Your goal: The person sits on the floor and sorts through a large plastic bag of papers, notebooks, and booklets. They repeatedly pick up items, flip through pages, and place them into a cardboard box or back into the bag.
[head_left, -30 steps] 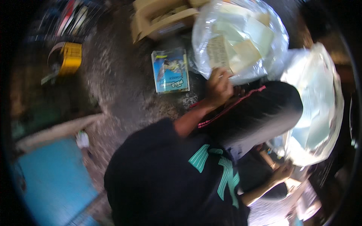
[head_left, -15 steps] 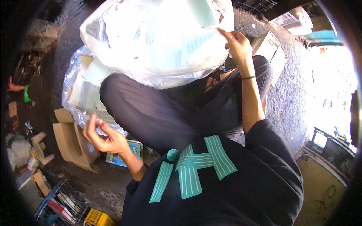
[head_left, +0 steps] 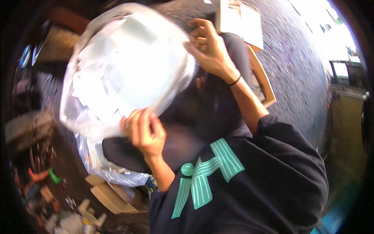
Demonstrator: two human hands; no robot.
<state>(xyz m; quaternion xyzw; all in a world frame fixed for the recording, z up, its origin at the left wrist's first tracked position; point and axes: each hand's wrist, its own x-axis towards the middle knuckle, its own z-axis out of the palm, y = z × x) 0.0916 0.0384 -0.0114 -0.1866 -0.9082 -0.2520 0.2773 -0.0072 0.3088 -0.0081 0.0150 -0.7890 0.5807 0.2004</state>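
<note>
A: Quick status on the white bag [head_left: 72, 111]?
B: It's in front of the person, beyond the left knee [head_left: 117, 151]. Lots of pale sheets [head_left: 117, 74] in it; looks well filled, imo. Mouth's open, so closing isn't done. What else is left, can't tell; glare hides the contents' detail.
A: Hands?
B: L hand [head_left: 145, 130] at the bag's near rim, fingers curled; blurred, so can't tell if it's gripping plastic. R hand [head_left: 208, 46] at the bag's right edge, fingers loosely bent, no item visible; can't tell re: rim contact.
A: Other stuff nearby?
B: Clear bag [head_left: 132, 178] on the bag's near side, partly behind the knee. Cardboard box [head_left: 107, 198] past that, further from the white bag. Pale box [head_left: 249, 27] to its right, past the R hand. Green piece [head_left: 54, 176] down-left of it, w/ misc. scraps.
A: Anything in the way?
B: The knee, prob.: it sits btwn the two bags.
</note>
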